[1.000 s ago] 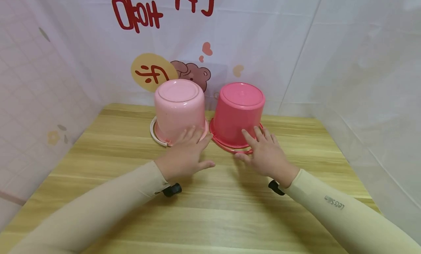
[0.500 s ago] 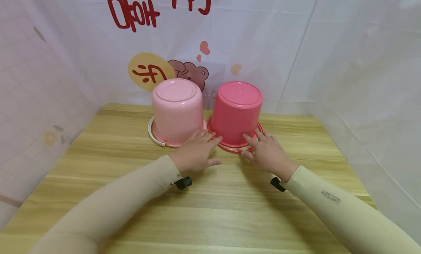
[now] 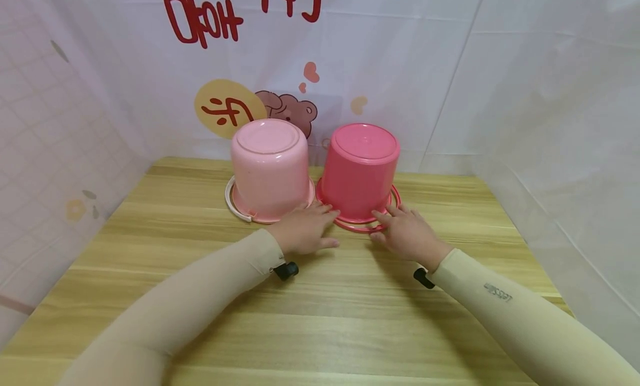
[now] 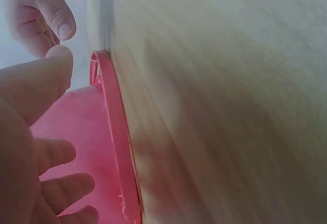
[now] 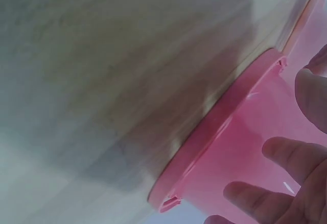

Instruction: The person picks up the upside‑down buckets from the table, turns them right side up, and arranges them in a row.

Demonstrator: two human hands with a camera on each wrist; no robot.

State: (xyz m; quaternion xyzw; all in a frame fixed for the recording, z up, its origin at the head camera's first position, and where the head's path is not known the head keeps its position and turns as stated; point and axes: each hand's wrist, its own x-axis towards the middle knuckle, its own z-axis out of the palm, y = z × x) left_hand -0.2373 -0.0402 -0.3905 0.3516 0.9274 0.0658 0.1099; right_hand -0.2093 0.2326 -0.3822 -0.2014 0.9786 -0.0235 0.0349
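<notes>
A bright pink bucket (image 3: 357, 178) stands upside down on the table, its handle (image 3: 357, 227) lying round the rim. To its left is a light pink bucket (image 3: 270, 178), also bottom up, with a white handle (image 3: 231, 201). My left hand (image 3: 305, 230) has its fingers spread at the bright bucket's front left, overlapping the light bucket's rim in the head view. At the front right of the bright bucket is my right hand (image 3: 411, 237), fingers loosely bent near the rim. The left wrist view shows spread fingers (image 4: 66, 189) beside the bright bucket's wall (image 4: 97, 147).
The wood-grain table (image 3: 320, 330) stretches in front of both buckets. A white printed cloth (image 3: 400, 53) hangs close behind them, and a side cloth (image 3: 565, 125) borders the right. A black wrist strap piece (image 3: 286, 271) shows under the left wrist.
My left hand has slid right, from in front of the light pink bucket toward the bright pink one. The right hand has shifted only slightly; both buckets stand as before.
</notes>
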